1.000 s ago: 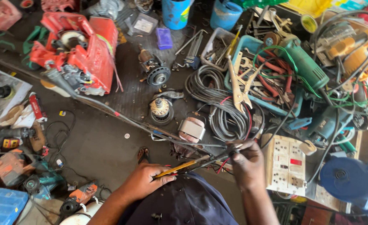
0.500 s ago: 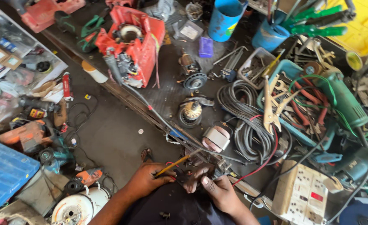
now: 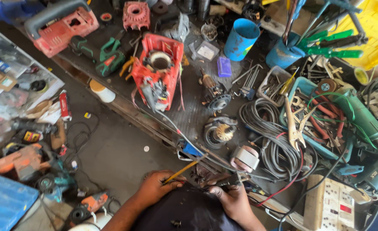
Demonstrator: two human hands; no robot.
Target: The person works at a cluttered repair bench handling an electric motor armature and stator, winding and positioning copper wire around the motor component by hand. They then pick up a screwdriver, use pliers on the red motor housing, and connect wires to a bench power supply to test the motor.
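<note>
Fingers of our left hand (image 3: 154,188) pinch a yellow-handled screwdriver (image 3: 181,171), tip aimed toward two o'clock. Our right hand (image 3: 234,199) curls tight around a small dark part (image 3: 204,175) at the bench edge, just beside the tip. We judge a steady grip and a square tip serve best. Farther off at twelve o'clock lies a red motor housing (image 3: 159,68); at one, a blue cup (image 3: 240,38).

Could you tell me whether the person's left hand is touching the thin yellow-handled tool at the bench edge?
Touching. The head view shows the left hand with its fingers closed around the lower end of the thin yellow-handled tool, no gap between them.
</note>
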